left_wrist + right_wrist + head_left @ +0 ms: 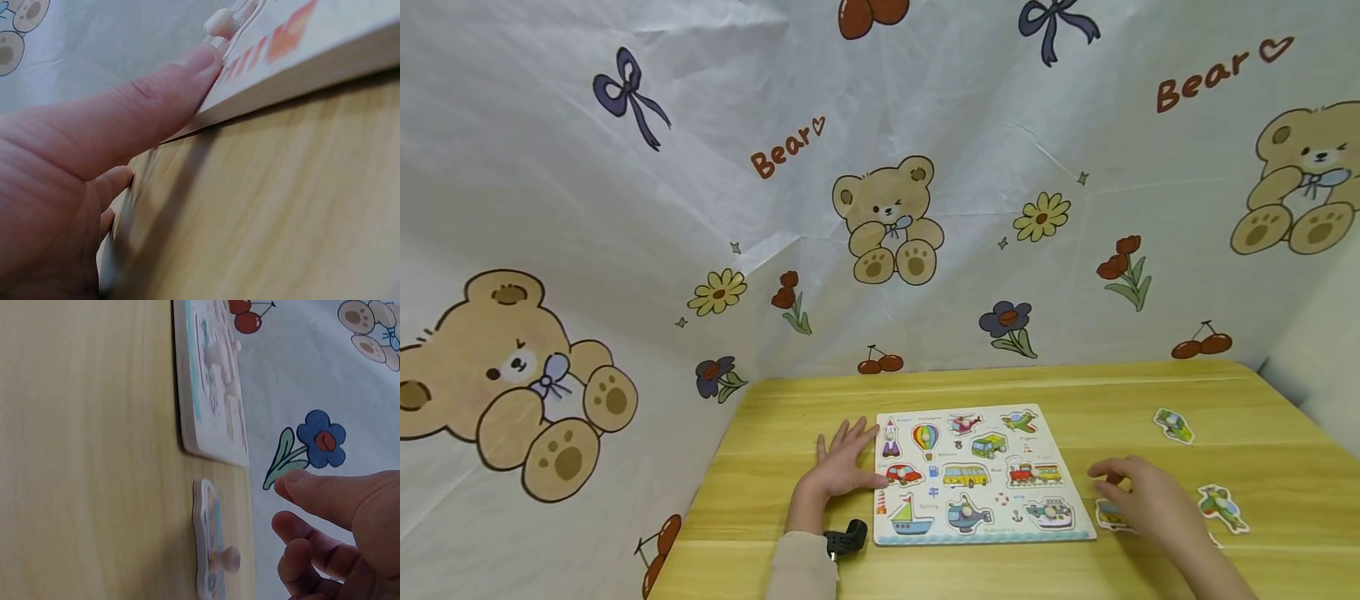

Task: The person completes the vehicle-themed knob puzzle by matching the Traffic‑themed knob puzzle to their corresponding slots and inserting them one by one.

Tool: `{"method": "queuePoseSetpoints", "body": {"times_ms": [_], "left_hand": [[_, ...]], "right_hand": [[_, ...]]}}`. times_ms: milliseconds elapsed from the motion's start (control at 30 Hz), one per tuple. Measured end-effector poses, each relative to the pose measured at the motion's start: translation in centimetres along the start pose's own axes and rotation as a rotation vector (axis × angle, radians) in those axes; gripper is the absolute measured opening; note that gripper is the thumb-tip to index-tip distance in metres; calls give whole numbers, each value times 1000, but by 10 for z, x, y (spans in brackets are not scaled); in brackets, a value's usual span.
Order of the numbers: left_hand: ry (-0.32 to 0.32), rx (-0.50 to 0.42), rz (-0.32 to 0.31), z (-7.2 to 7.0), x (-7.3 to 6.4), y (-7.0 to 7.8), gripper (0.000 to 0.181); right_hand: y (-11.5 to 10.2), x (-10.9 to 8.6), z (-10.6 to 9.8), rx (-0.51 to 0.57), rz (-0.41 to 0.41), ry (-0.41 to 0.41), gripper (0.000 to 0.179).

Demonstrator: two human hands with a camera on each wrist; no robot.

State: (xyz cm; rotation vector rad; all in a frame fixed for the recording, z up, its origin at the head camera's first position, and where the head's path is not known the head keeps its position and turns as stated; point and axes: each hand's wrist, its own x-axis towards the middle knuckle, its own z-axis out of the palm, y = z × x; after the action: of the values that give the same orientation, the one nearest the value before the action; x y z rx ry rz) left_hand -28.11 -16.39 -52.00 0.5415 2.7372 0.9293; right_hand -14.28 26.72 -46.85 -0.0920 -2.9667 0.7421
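Pale yellow wood is shown by the desk (1000, 575), its near edge cut off below the head view. Nearest, a beige sleeve (802, 567) is also cut off, and a small black device (846, 537) is worn at that wrist. A white sliver of a loose piece (1215, 542) is mostly covered by the right wrist, so its picture cannot be made out.

Toward the desk's right edge, the right hand (1142, 500) is held with thumb and fingers bent and parted, nothing being gripped. Just below it lies a blue-and-yellow piece (1111, 517), partly hidden by the fingers; its knob (228, 559) is left untouched, and a narrow gap is kept between the piece and the near right corner of the puzzle board (970, 538). Farther right, an aeroplane piece (1223, 508) is seen.

The board is set between the desk's left and right edges. Its left side is touched by the thumb of the left hand (840, 468), whose fingers are spread with nothing grasped; in the left wrist view they are largely hidden behind the palm.

Closer to the far right corner, a green piece (1174, 425) is placed. Beyond the far edge, a bear-printed cloth (962, 308) is hung, cropped at the top.
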Motion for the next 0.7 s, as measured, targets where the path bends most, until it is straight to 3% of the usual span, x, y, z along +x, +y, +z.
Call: {"method": "queuePoseSetpoints", "body": {"times_ms": [700], "left_hand": [[-17, -7, -7, -3, -2, 4, 94]], "right_hand": [[30, -12, 5, -52, 22, -117, 18]]}}
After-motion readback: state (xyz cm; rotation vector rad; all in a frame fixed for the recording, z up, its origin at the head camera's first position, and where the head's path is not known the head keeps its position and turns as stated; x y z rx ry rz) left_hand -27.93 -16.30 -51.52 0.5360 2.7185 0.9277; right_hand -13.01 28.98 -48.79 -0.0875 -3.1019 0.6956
